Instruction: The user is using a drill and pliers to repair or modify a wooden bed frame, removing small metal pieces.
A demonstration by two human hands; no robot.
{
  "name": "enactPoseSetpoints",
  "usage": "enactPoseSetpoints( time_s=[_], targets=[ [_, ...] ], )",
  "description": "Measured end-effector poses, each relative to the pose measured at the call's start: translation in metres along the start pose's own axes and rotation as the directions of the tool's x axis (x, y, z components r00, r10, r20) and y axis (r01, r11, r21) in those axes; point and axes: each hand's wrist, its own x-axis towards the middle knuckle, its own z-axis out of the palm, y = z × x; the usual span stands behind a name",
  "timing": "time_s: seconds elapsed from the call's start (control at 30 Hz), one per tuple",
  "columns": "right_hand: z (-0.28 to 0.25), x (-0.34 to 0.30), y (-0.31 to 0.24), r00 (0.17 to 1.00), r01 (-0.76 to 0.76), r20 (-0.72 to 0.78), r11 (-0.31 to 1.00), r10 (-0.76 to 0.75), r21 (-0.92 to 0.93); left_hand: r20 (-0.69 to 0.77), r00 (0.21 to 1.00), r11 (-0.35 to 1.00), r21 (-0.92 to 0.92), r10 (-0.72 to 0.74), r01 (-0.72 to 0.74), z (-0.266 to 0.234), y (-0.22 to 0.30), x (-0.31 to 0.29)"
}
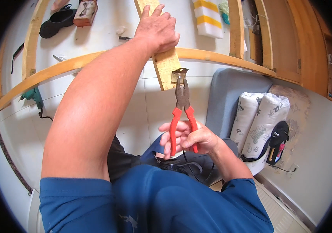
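My left hand (157, 30) presses over a narrow wooden board (167, 66), its fingers bent around the upper part. At the board's near end sits a small bent metal plate (178, 73). Red-handled pliers (182, 99) reach up to this plate, with their jaws at its lower edge; whether they grip it I cannot make out. My right hand (192, 138) holds the pliers by their handles, which are spread apart, with the thumb on the right handle and the fingers across the left one.
A curved-looking wooden rail (73, 62) crosses beneath the board. Beyond it lie a black clog (58, 21) and a white-and-yellow foam block (208, 19). A green power tool (34, 96) is at left. Right are a grey-blue cushion (226, 93), rolled white bedding (265, 116) and a black pouch (278, 138).
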Motion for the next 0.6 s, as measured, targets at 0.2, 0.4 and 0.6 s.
enactPoseSetpoints(
  time_s=[0.2,0.4,0.6],
  targets=[
    [0.03,-0.059,-0.034,0.842,-0.104,-0.518,0.896,-0.151,-0.431,-0.112,0.994,1.0,-0.015,0.021,-0.023,0.017,0.0,0.007],
    [0.043,-0.067,-0.085,0.666,-0.539,-0.712,0.516,-0.225,-0.666,-0.118,0.993,0.996,-0.092,0.01,-0.021,0.006,-0.008,-0.006],
    [0.072,-0.036,-0.11,0.541,-0.749,-0.814,0.32,-0.211,-0.58,-0.097,0.995,0.983,-0.18,0.017,-0.034,0.003,-0.013,-0.008]
  ],
)
